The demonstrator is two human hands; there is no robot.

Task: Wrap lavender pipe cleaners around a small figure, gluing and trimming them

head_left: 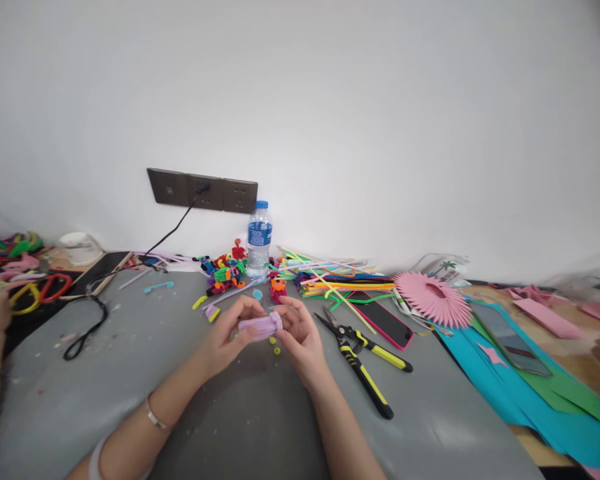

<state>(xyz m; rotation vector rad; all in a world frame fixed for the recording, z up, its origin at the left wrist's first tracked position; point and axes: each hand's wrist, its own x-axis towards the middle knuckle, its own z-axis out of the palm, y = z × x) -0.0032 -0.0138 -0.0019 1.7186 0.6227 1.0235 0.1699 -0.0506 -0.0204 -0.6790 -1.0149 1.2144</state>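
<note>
Both hands point(267, 337) pinch the lilac bundle point(260, 327) — mat's edge point(480, 407) rightward.

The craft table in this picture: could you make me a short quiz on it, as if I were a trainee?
1. Multiple choice: what colour is the cap on the bottle? a) red b) blue c) yellow
2. True or false: the pliers lie to the right of both the left hand and the right hand.
3. Fill in the colour: the two hands hold a ______ bundle.

Key: 1. b; 2. true; 3. light purple
</note>
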